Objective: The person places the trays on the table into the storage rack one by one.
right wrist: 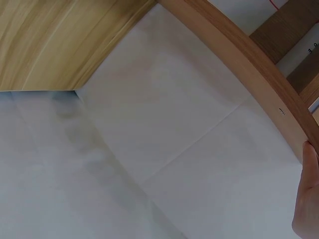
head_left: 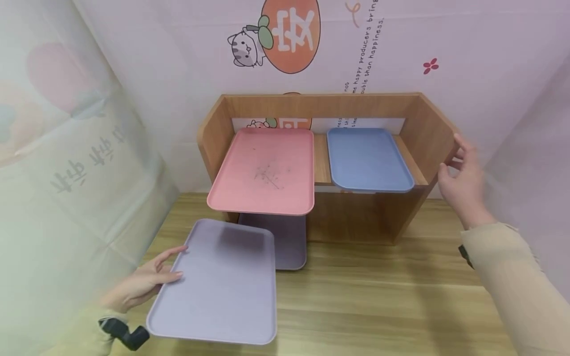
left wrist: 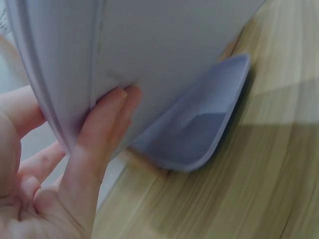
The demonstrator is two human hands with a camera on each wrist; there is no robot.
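My left hand (head_left: 144, 279) grips a pale purple tray (head_left: 227, 287) by its left edge, at the front left of the head view. The left wrist view shows the fingers (left wrist: 102, 117) pinching that tray's rim. At the right, my right hand (head_left: 465, 180) holds the front edge of the side panel of a wooden shelf (head_left: 414, 212). Only part of this hand shows in the right wrist view, against the panel edge (right wrist: 279, 102). A pink tray (head_left: 267, 173) and a blue tray (head_left: 369, 158) lie on the upper board. Another purple tray (head_left: 291, 242) sits below the pink one, partly hidden.
The shelf stands on a wood-grain table (head_left: 356, 296). Printed cloth (head_left: 178, 64) hangs behind it and along both sides. The pink and blue trays jut past the upper board's front edge.
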